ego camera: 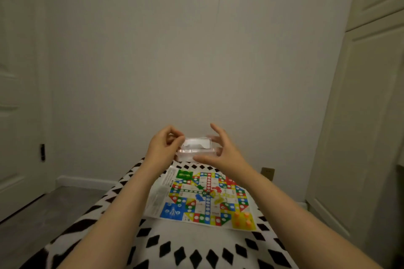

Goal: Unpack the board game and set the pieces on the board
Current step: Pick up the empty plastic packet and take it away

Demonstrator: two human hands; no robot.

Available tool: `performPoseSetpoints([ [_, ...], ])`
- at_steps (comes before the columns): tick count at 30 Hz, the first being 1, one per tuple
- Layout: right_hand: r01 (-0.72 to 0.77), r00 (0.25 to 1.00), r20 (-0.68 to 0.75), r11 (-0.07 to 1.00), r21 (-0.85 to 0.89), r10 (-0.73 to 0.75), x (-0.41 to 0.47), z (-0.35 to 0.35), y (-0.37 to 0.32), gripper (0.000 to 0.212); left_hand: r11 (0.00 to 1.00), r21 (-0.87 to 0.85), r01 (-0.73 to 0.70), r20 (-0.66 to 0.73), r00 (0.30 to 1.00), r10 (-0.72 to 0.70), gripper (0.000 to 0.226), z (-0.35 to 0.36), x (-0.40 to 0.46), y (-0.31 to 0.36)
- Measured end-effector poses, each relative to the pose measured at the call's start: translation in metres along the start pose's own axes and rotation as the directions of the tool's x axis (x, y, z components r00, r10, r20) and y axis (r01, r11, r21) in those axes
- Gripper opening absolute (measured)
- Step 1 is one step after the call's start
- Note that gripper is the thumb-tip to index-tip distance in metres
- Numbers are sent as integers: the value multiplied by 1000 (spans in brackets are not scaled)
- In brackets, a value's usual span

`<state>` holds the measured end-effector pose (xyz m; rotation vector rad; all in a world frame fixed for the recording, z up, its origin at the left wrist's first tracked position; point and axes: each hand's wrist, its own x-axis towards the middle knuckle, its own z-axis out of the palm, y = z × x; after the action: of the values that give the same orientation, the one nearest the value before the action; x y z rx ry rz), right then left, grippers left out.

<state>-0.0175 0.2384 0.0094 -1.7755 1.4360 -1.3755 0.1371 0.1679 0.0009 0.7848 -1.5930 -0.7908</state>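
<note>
both hands are raised above the far edge of the board, holding a clear plastic box [196, 148] between them. left hand [162, 148] pinches the box's left end, thumb and fingertips closed together on its corner. right hand [220, 150] cups the box's right end with fingers spread and curved, thumb reaching under the box's lower edge; it is blurred, so how firmly it grips i cannot tell. what the box contains i cannot tell either.

the board [207, 196], a paper sheet printed in red, green, blue and yellow squares with white circles, lies flat on a white cloth with black diamonds [196, 253]. near the board's centre lie loose pieces: a green one, a red one, a blue one and a yellow piece [219, 200]. on the board's near right yellow corner stand four orange pieces [242, 218], grouped in a square. a printed strip of text runs along the board's left edge.
</note>
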Motion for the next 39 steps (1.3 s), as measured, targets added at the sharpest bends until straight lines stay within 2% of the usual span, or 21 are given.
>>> performPoseSetpoints([
  [4, -105, 990, -64, 955, 279, 127, -22, -23, 2, 58, 993, -98, 69, 149, 987, -54, 20, 21, -21, 17],
  [6, -118, 982, -100, 940, 321, 158, -29, -31, 4, 50, 985, -140, 105, 187, 979, -78, 30, 29, -28, 25],
  [10, -114, 976, -133, 930, 349, 170, -38, -44, 5, 47, 986, -138, 88, 222, 974, -56, 14, 42, -35, 35],
  [17, -76, 961, -234, 952, 296, 150, -56, -50, 6, 41, 996, -48, 79, 245, 967, -65, 8, 54, -41, 40],
  [24, -46, 963, -241, 959, 278, 117, -68, -56, 13, 31, 992, 109, -66, 298, 954, 31, 5, 59, -44, 47],
  [27, -37, 962, -247, 955, 294, 114, -71, -56, 15, 27, 962, 221, -162, 339, 937, 80, 9, 61, -43, 51],
  [30, -10, 949, -299, 955, 297, 103, -72, -54, 16, 19, 938, 262, -229, 326, 935, 137, 9, 63, -45, 53],
  [36, 44, 930, -368, 989, 143, 12, -67, -55, 20, 12, 959, 232, -165, 297, 951, 91, 10, 69, -42, 47],
  [39, 46, 927, -376, 992, 119, 2, -61, -56, 27, 13, 953, 252, -165, 312, 947, 82, 11, 74, -34, 43],
])
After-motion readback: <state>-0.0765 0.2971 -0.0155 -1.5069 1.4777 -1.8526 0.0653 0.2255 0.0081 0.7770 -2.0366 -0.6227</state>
